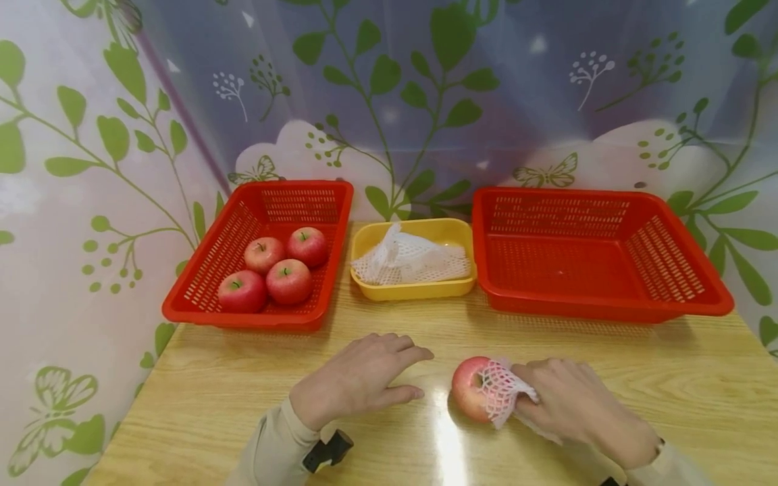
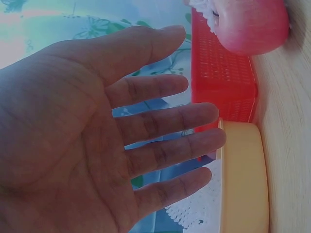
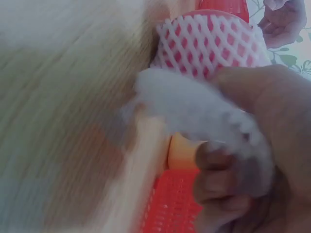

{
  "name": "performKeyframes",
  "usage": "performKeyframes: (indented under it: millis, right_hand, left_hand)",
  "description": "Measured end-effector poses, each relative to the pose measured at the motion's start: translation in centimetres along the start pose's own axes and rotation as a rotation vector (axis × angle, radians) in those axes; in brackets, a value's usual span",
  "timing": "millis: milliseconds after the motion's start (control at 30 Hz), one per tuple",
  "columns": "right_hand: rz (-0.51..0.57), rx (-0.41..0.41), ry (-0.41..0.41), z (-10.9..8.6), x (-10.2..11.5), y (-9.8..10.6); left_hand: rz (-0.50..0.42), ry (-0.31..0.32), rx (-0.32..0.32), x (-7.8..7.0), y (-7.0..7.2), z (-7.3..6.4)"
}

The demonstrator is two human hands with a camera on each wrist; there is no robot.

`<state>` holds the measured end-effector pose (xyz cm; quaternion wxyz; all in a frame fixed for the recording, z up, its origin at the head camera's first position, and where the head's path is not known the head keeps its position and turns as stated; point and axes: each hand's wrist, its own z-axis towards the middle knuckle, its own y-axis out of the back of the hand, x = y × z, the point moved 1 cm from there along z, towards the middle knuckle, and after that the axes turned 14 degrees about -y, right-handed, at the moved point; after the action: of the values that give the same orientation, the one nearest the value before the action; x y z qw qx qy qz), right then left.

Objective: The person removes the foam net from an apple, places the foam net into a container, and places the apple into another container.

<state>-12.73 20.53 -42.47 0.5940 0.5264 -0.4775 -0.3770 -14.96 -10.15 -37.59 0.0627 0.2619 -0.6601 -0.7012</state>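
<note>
A red apple (image 1: 471,389) sits on the table in front of me, its right side covered by a white foam net sleeve (image 1: 502,391). My right hand (image 1: 574,405) pinches the loose end of that net, just right of the apple. In the right wrist view the net (image 3: 209,46) stretches over the apple, and its free end (image 3: 204,111) runs between thumb and curled fingers. Left of the apple, my left hand (image 1: 365,378) hovers with fingers spread and holds nothing. The left wrist view shows its bare palm (image 2: 63,131), with the apple (image 2: 252,24) beyond the thumb.
A red basket (image 1: 338,270) with several apples (image 1: 289,281) stands at the back left. Beside it, a yellow tray (image 1: 419,291) holds white foam nets (image 1: 419,256). The red basket (image 1: 583,307) at the back right has nothing in it. A patterned curtain (image 1: 389,101) hangs behind them.
</note>
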Motion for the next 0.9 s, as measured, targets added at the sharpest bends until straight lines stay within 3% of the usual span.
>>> performKeyframes:
  millis: [233,367,500,733,900]
  right_hand:
    - [0.016,0.151,-0.136,-0.9,-0.9,1.7]
    - [0.037,0.099,-0.135,-1.8,-0.1,2.6]
    - [0.097,0.008,-0.072,-2.1,1.5,1.3]
    - [0.25,0.081,-0.154,-1.9,2.1,-1.9]
    - [0.264,0.086,-0.102,-1.6,1.3,-2.4]
  left_hand:
    - [0.016,-0.002,0.006,-0.1,0.0,0.1]
    - [0.016,-0.005,0.004,-0.1,0.0,0.1]
    - [0.02,-0.018,-0.008,-0.2,0.1,0.2]
    - [0.029,-0.02,0.015,-0.4,0.1,0.4]
    - [0.019,-0.017,0.005,-0.4,0.1,0.4]
